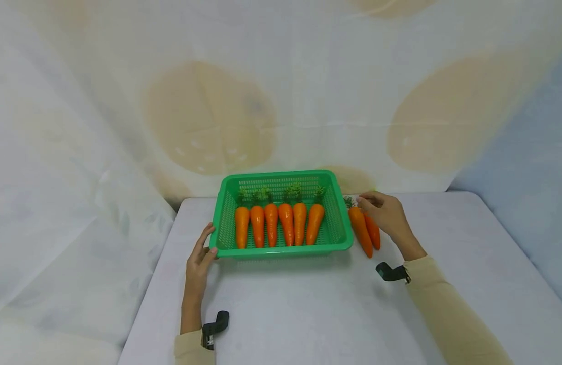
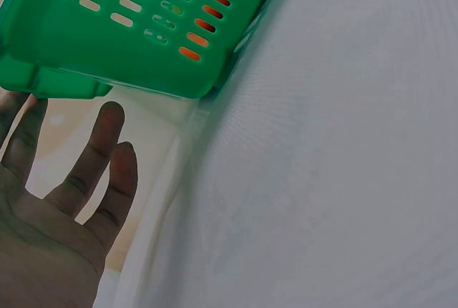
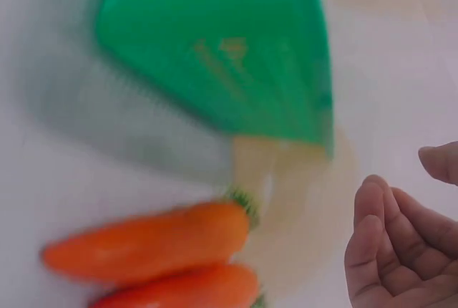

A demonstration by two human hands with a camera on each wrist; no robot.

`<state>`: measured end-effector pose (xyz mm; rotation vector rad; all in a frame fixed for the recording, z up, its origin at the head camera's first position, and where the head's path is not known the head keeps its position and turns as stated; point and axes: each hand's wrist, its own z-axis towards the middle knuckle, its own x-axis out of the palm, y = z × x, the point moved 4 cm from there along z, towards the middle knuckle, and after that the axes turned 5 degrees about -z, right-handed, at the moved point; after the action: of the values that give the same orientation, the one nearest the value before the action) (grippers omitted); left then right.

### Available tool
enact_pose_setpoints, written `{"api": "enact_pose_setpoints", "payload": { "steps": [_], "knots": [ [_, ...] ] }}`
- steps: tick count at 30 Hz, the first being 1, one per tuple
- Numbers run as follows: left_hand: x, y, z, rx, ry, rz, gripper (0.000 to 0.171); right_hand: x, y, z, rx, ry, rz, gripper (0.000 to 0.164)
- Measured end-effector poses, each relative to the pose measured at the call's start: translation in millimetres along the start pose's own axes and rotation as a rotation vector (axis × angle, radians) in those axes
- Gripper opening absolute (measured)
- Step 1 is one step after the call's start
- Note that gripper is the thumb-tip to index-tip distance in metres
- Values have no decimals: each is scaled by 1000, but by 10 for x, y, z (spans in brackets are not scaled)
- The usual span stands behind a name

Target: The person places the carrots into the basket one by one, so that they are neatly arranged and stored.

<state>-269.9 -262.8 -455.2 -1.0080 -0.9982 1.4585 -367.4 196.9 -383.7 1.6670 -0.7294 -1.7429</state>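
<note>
A green plastic basket (image 1: 281, 252) holds several orange carrots (image 1: 285, 223) with leafy green tops, lying side by side in a row. My left hand (image 1: 199, 266) touches the basket's left rim, its fingertips and thumb spread along it; in the left wrist view, the hand's straight fingers (image 2: 93, 154) reach up to the rim. Right of the basket, two carrots (image 1: 360, 232) lie close together on the table. Over their leafy ends is my right hand (image 1: 385, 213). The right wrist view shows its fingers loosely bent, the thumb apart, and nothing between them.
A white cloth covers the table (image 1: 290, 309). Behind it hangs a pale curtain (image 1: 317, 101) with tan round shapes, close to the basket's back rim. Each wrist wears a small black camera mount (image 1: 390, 272).
</note>
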Motion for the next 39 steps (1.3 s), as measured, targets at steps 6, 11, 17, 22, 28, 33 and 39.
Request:
{"api": "enact_pose_setpoints", "payload": {
  "steps": [6, 11, 17, 22, 28, 33, 39],
  "knots": [
    [-41, 79, 3, -10, -21, -2, 51, -95, -331, 30, 72, -25, -63, 60],
    [-83, 236, 17, -19, -30, -12, 50, -88, -559, 58, 133, -42, -118, 62],
    [-43, 30, -10, -15, -18, -2, 50, -48, -740, 80, 170, -41, -161, 59],
    [-38, 1, -13, -22, -23, 10, 50, -8, -842, 98, 208, -25, -156, 62],
    [-38, 4, -10, -1, -19, 3, 50, 45, -968, 134, 257, 1, -160, 65],
    [-19, 2, 4, 6, -10, -9, 50, 113, -1065, 149, 283, 38, -163, 69],
    [-15, 149, 16, 39, -9, -41, 50, 185, -1121, 162, 274, 59, -168, 74]
  ]
}}
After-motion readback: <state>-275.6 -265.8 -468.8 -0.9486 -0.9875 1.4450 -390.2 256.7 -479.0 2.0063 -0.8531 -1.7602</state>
